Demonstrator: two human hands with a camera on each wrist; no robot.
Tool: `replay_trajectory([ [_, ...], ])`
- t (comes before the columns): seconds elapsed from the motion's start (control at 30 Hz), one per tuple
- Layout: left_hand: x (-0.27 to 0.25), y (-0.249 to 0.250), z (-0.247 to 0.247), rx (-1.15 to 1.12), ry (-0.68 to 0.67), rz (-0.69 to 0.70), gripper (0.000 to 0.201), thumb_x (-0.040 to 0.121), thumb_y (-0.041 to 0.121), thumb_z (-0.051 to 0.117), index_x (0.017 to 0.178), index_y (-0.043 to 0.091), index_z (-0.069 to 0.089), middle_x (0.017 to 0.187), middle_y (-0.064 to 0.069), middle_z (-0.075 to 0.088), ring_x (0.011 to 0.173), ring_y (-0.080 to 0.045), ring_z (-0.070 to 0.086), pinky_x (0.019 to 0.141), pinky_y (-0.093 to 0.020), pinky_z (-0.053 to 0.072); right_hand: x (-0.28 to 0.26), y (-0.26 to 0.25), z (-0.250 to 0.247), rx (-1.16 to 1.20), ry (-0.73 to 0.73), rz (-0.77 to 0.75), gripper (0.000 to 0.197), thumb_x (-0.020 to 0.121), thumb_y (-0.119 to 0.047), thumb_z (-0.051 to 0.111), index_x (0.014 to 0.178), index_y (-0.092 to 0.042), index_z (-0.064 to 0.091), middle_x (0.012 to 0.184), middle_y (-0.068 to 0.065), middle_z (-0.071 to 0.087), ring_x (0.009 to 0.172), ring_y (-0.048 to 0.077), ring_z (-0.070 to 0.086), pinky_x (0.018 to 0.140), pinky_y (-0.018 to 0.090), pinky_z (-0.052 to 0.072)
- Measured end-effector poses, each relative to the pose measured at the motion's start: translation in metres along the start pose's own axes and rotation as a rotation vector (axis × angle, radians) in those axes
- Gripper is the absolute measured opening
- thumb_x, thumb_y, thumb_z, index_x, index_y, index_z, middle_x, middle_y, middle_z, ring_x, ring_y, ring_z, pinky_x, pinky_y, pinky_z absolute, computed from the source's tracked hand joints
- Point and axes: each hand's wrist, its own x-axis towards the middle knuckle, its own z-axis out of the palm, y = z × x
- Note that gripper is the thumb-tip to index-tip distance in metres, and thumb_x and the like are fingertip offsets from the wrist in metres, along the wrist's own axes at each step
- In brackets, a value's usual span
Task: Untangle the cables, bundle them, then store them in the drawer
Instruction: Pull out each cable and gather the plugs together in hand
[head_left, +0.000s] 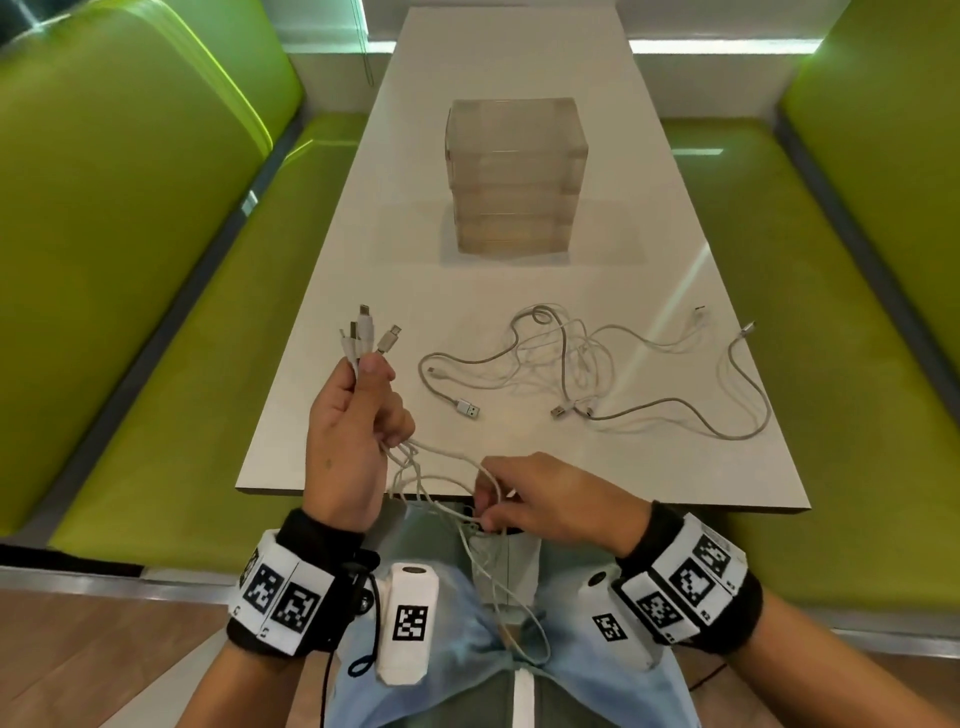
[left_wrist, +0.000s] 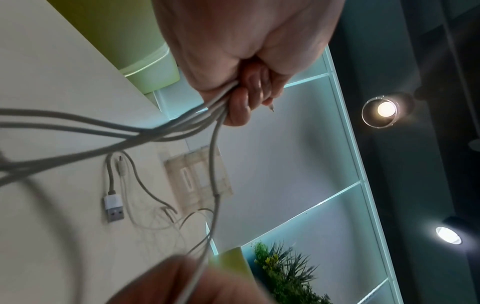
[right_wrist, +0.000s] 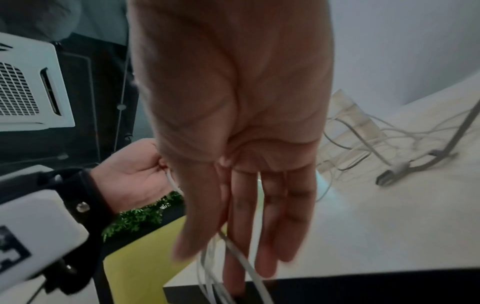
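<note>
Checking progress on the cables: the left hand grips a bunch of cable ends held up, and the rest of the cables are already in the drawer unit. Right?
Not quite. The left hand does grip the cable ends, but the head view shows the remaining cables lying tangled on the table, in front of the drawer unit.

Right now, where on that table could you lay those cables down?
Bare table between the left hand and the loose cables; another strip between those cables and the drawer box. The table's right half is crowded with cable.
</note>
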Motion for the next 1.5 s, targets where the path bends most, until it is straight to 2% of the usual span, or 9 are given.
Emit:
replay_trajectory([
  [0.23, 0.001, 0.005, -0.002, -0.034, 0.024, 0.015, 0.028, 0.101, 0.022, 0.037, 0.076, 0.014, 0.046, 0.051, 0.010, 0.023, 0.044, -0.006, 0.019, 0.043, -0.019, 0.025, 0.001, 0.011, -0.008, -0.008, -0.046, 0.090, 0.036, 0.077, -0.019, 0.074, 0.105, -0.020, 0.052, 0.109, 0.001, 0.064, 0.090, 0.016, 0.061, 0.084, 0.034, 0.050],
  [0.37, 0.002, 0.007, -0.003, -0.043, 0.024, 0.017, 0.028, 0.101, 0.022, 0.037, 0.076, 0.014, 0.046, 0.051, 0.011, 0.024, 0.043, -0.005, 0.020, 0.042, -0.018, 0.025, 0.004, 0.010, -0.011, -0.107, -0.081, 0.110, 0.033, 0.085, -0.026, 0.066, 0.114, -0.025, 0.051, 0.078, -0.007, 0.064, 0.065, 0.005, 0.058, 0.067, 0.023, 0.048],
  [0.5, 0.002, 0.009, -0.006, -0.043, 0.030, 0.034, 0.027, 0.100, 0.023, 0.038, 0.077, 0.013, 0.046, 0.051, 0.011, 0.024, 0.044, -0.005, 0.019, 0.042, -0.017, 0.025, 0.008, 0.017, -0.005, -0.260, -0.312, 0.185, 0.022, 0.089, -0.014, 0.059, 0.109, -0.021, 0.065, 0.080, -0.003, 0.066, 0.052, 0.006, 0.055, 0.056, 0.021, 0.047],
  [0.67, 0.002, 0.008, -0.003, -0.048, 0.029, 0.025, 0.027, 0.101, 0.022, 0.037, 0.077, 0.013, 0.047, 0.051, 0.010, 0.023, 0.044, -0.006, 0.019, 0.042, -0.018, 0.024, 0.009, 0.020, -0.003, -0.214, -0.098, 0.028, 0.029, 0.087, -0.021, 0.064, 0.115, -0.021, 0.065, 0.111, 0.000, 0.067, 0.098, 0.013, 0.060, 0.088, 0.029, 0.048],
  [0.9, 0.003, 0.005, -0.002, 0.001, 0.019, 0.044, 0.026, 0.101, 0.025, 0.039, 0.079, 0.013, 0.048, 0.051, 0.010, 0.024, 0.046, -0.007, 0.019, 0.045, -0.020, 0.024, 0.004, 0.024, -0.020, -0.107, 0.068, -0.014, 0.025, 0.091, -0.015, 0.057, 0.114, -0.020, 0.066, 0.111, -0.006, 0.068, 0.096, 0.002, 0.057, 0.087, 0.015, 0.043],
  [1.03, 0.003, 0.006, -0.005, 0.011, 0.030, 0.067, 0.026, 0.101, 0.025, 0.039, 0.080, 0.013, 0.048, 0.050, 0.012, 0.027, 0.045, -0.007, 0.021, 0.045, -0.020, 0.026, 0.003, 0.030, -0.025, -0.331, -0.120, 0.163, 0.028, 0.083, -0.032, 0.067, 0.109, -0.021, 0.066, 0.108, -0.004, 0.066, 0.096, 0.013, 0.058, 0.083, 0.027, 0.046],
  [1.17, 0.003, 0.006, -0.004, 0.011, 0.028, 0.066, 0.026, 0.101, 0.024, 0.038, 0.080, 0.013, 0.048, 0.049, 0.013, 0.027, 0.044, -0.006, 0.022, 0.045, -0.019, 0.027, 0.001, 0.029, -0.008, -0.344, -0.309, 0.081, 0.029, 0.089, -0.026, 0.060, 0.116, -0.016, 0.064, 0.115, 0.002, 0.067, 0.104, 0.018, 0.060, 0.092, 0.034, 0.046],
  [1.4, 0.003, 0.004, -0.002, 0.019, 0.009, 0.066, 0.027, 0.101, 0.024, 0.038, 0.079, 0.013, 0.048, 0.049, 0.013, 0.027, 0.044, -0.006, 0.021, 0.045, -0.020, 0.026, 0.004, 0.026, -0.003, -0.163, 0.114, 0.005, 0.024, 0.086, -0.028, 0.064, 0.109, -0.021, 0.061, 0.101, -0.003, 0.065, 0.085, 0.009, 0.056, 0.076, 0.022, 0.044],
  [1.5, 0.002, 0.003, 0.000, 0.020, 0.011, 0.064, 0.027, 0.102, 0.024, 0.038, 0.079, 0.013, 0.048, 0.049, 0.013, 0.027, 0.045, -0.006, 0.021, 0.045, -0.020, 0.025, 0.012, 0.025, -0.003, -0.305, 0.136, 0.049, 0.027, 0.085, -0.031, 0.063, 0.110, -0.020, 0.060, 0.104, -0.002, 0.056, 0.085, 0.012, 0.052, 0.074, 0.024, 0.040],
])
